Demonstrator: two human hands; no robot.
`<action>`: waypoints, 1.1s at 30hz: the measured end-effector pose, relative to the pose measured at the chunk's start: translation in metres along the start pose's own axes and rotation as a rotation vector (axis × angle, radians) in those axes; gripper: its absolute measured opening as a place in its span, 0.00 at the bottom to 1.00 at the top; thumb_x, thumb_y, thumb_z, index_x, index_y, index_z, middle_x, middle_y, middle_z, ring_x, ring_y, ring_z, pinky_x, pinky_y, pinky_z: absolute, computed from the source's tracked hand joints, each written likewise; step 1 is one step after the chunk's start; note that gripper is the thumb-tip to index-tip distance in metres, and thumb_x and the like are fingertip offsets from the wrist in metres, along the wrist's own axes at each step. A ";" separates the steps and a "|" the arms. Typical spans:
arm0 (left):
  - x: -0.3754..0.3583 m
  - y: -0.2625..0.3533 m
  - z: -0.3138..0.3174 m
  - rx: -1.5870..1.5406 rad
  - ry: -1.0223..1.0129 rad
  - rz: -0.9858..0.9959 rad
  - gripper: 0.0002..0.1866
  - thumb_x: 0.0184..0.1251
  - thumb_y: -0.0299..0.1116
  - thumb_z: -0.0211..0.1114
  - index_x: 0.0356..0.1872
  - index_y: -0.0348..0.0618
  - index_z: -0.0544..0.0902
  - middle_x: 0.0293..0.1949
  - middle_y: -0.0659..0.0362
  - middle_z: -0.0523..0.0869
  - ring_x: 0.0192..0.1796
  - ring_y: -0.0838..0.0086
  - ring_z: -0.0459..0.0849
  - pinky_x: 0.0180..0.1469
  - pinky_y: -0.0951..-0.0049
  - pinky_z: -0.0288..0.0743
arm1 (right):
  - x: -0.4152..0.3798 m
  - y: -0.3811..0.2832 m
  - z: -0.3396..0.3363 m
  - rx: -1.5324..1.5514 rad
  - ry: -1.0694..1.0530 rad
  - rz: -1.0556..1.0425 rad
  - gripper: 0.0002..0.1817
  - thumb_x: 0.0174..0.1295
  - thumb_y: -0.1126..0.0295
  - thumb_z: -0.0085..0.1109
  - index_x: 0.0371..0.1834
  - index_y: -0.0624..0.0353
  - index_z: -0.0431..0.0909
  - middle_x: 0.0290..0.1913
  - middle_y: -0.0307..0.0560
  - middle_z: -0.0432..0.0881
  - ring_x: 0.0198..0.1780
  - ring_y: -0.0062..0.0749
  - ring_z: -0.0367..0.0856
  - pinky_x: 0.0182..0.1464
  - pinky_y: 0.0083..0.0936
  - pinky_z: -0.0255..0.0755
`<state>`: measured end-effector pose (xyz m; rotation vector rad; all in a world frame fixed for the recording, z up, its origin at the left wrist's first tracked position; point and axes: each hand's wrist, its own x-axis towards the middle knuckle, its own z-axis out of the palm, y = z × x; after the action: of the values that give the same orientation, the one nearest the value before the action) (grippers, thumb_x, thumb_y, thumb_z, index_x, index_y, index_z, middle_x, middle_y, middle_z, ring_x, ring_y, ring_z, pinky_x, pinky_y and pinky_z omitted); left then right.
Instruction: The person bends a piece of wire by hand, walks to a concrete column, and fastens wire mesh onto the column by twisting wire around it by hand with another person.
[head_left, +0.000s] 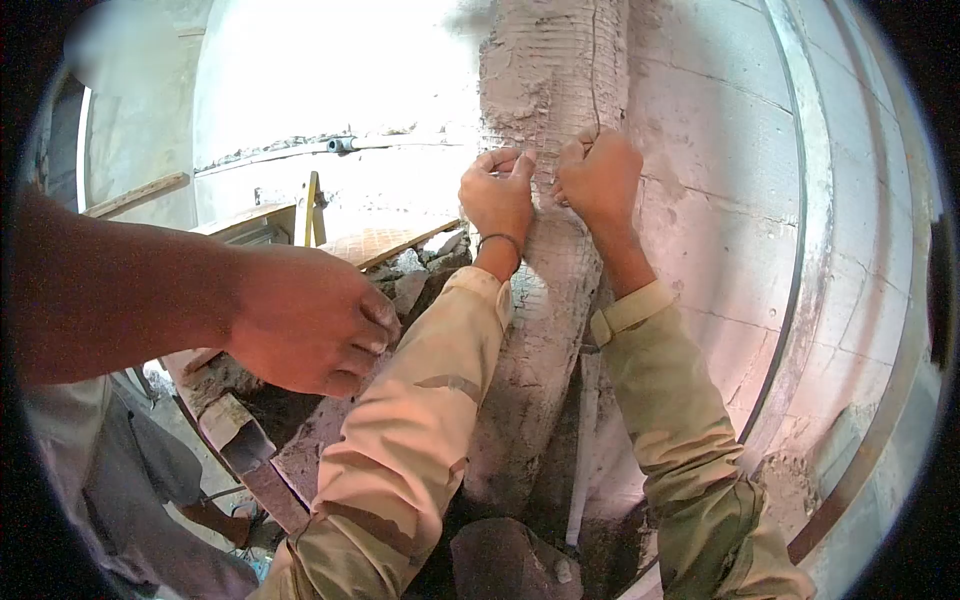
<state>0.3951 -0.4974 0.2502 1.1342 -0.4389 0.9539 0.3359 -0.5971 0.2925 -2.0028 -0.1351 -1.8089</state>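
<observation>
My left hand [497, 200] is raised in front of a rough, ridged concrete column [545, 60], its thumb and fingertips pinched together. What they hold, if anything, is too small to make out. Just to the right, my right hand [605, 180] is closed with its fingers curled towards the left one. A thin dark cord or wire [595, 65] runs down the column's face into the top of that fist. Both of my sleeves are camouflage-patterned, and a dark band circles my left wrist.
A co-worker's hand [310, 325] reaches in from the left, close to my left sleeve. Broken rubble [410, 285] and a yellow level-like bar [305, 210] lie beyond it. A block wall [700, 130] with a dark cable [785, 340] stands at right. A white pipe [583, 450] rises below my hands.
</observation>
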 end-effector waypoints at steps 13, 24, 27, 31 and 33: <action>0.013 0.001 0.008 -0.219 -0.041 -0.289 0.15 0.49 0.29 0.83 0.35 0.35 0.86 0.32 0.61 0.86 0.33 0.76 0.81 0.37 0.73 0.76 | 0.006 -0.022 -0.028 0.027 -0.131 0.081 0.10 0.62 0.75 0.57 0.26 0.69 0.83 0.18 0.51 0.84 0.18 0.31 0.86 0.24 0.26 0.82; -0.047 -0.012 -0.001 0.522 0.049 0.471 0.30 0.52 0.27 0.71 0.59 0.69 0.87 0.47 0.61 0.81 0.52 0.64 0.76 0.59 0.57 0.65 | 0.025 -0.033 -0.030 0.287 -0.253 0.249 0.11 0.58 0.79 0.57 0.20 0.73 0.81 0.21 0.59 0.86 0.19 0.38 0.87 0.22 0.28 0.82; -0.047 -0.011 -0.003 0.598 0.030 0.517 0.31 0.54 0.28 0.69 0.62 0.69 0.85 0.49 0.62 0.79 0.53 0.63 0.75 0.59 0.54 0.64 | 0.028 -0.033 -0.033 0.459 -0.326 0.387 0.07 0.60 0.81 0.55 0.30 0.75 0.80 0.24 0.61 0.85 0.20 0.37 0.85 0.20 0.28 0.80; -0.049 -0.005 -0.004 0.691 0.006 0.552 0.31 0.56 0.31 0.68 0.64 0.69 0.82 0.50 0.61 0.79 0.54 0.61 0.75 0.58 0.54 0.64 | 0.023 -0.012 -0.018 0.605 -0.269 0.501 0.06 0.59 0.82 0.54 0.32 0.77 0.79 0.27 0.63 0.84 0.21 0.39 0.85 0.21 0.27 0.80; -0.049 -0.003 -0.004 0.687 0.004 0.555 0.30 0.56 0.32 0.68 0.64 0.65 0.83 0.51 0.60 0.78 0.55 0.61 0.74 0.58 0.54 0.63 | 0.020 -0.013 -0.016 0.621 -0.261 0.524 0.06 0.58 0.83 0.54 0.31 0.78 0.78 0.27 0.63 0.84 0.22 0.39 0.84 0.22 0.27 0.80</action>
<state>0.3701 -0.5148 0.2113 1.6667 -0.4429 1.6711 0.3196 -0.5953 0.3163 -1.6103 -0.1990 -1.0139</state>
